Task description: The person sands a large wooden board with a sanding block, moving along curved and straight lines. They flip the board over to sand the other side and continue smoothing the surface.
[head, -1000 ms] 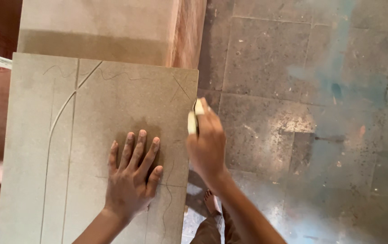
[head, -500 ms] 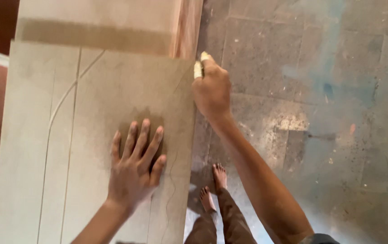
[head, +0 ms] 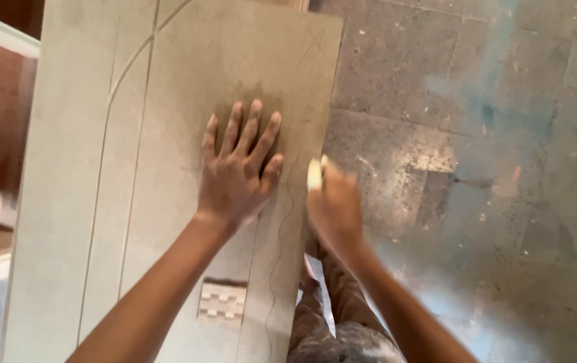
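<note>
We press our left hand point(head: 238, 171) flat on the board point(head: 167, 134), fingers spread, approx. mid-panel, w/ 2 curved grooves point(head: 127, 101) to its left. Our right hand point(head: 334, 205) is closed around a pale sanding pad point(head: 314, 173), held vs. the board's right edge; hand is blurred. A small checkered block point(head: 222, 304) lies on the board beside our left forearm. Stone floor point(head: 490, 134) on the right.

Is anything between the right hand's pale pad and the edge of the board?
Nothing visible. The right hand holds the pale pad right at the board's right edge; the left hand lies flat on the face, clear of it.
</note>
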